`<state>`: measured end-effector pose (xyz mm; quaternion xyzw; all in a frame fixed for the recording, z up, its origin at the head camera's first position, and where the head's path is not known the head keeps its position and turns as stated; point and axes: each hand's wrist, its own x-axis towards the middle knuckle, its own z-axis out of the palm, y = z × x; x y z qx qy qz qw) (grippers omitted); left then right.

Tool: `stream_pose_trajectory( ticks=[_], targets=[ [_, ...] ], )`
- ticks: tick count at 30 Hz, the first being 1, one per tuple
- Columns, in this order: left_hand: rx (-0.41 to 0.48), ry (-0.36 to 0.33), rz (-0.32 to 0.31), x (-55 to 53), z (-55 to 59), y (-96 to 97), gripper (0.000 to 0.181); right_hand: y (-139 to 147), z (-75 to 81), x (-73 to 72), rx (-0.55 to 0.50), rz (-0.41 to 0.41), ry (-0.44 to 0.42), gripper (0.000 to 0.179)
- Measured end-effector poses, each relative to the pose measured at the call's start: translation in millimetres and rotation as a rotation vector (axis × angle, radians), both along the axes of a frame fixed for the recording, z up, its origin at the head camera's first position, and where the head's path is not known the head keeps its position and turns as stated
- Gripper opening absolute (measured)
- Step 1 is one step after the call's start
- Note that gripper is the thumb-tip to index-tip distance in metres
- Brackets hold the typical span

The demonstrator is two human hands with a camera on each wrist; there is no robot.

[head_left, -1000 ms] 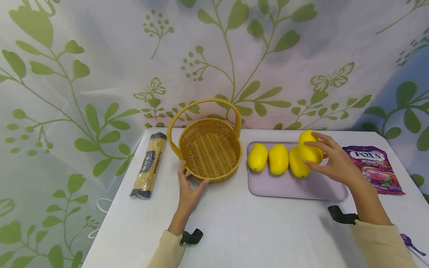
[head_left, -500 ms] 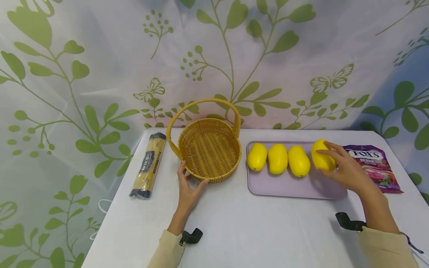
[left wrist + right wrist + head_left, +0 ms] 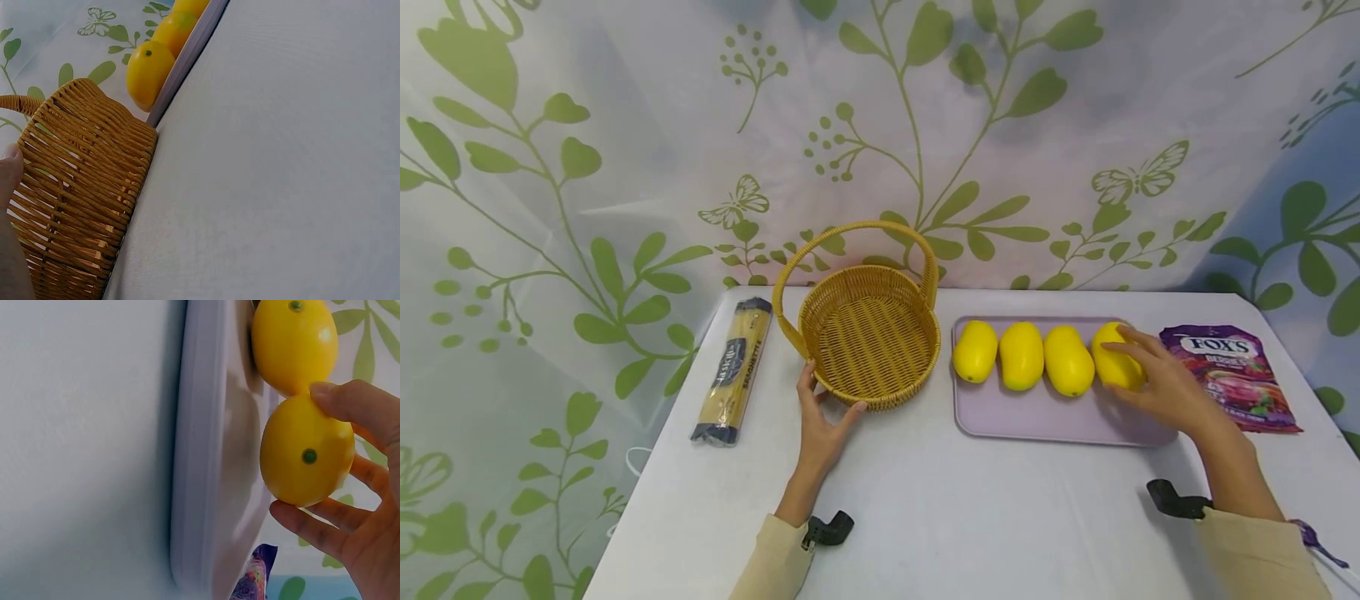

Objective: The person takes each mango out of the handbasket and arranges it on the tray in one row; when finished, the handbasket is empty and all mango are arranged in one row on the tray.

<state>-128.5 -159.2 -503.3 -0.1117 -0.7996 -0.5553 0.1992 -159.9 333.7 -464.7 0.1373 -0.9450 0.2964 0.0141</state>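
Note:
A round wicker basket (image 3: 872, 346) with a tall arched handle stands on the table. My left hand (image 3: 822, 429) holds its near left side, and the thumb tip shows at the rim (image 3: 31, 134) in the left wrist view. On the lilac tray (image 3: 1030, 421), three yellow mangoes, a left one (image 3: 976, 352), a middle one (image 3: 1022, 357) and a right one (image 3: 1069, 361), lie in a row. My right hand (image 3: 1168, 383) grips another mango (image 3: 306, 450) between thumb and fingers, at the row's right end. Whether that mango bears on the tray cannot be made out.
A pack of spaghetti (image 3: 733, 371) lies left of the basket. Right of the tray is a purple Fox's candy bag (image 3: 1232, 375). A small purple wrapped item (image 3: 1311, 533) lies near the right sleeve. A leaf-patterned curtain (image 3: 880, 125) hangs behind the table (image 3: 970, 517).
The mango in my right hand has moved right from over the third mango, then down and slightly left beside it. My left hand and the basket have stayed put.

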Motion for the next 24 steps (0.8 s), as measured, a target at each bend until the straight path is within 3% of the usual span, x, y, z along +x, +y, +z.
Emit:
stream_pose_trajectory(
  ticks=[7,13,24],
  targets=[
    [-0.010,-0.001,-0.001,0.1,0.6,0.2,0.095,-3.2,-0.3,-1.5,0.023,-0.022,-0.105,0.068],
    [0.001,0.008,-0.009,0.0,1.3,-0.4,0.093,-3.7,-0.8,-1.3,0.035,-0.013,-0.144,0.070],
    [0.002,0.006,-0.008,-0.3,1.1,-0.3,0.095,-2.5,-0.9,3.6,0.044,0.038,-0.096,0.072]
  ],
)
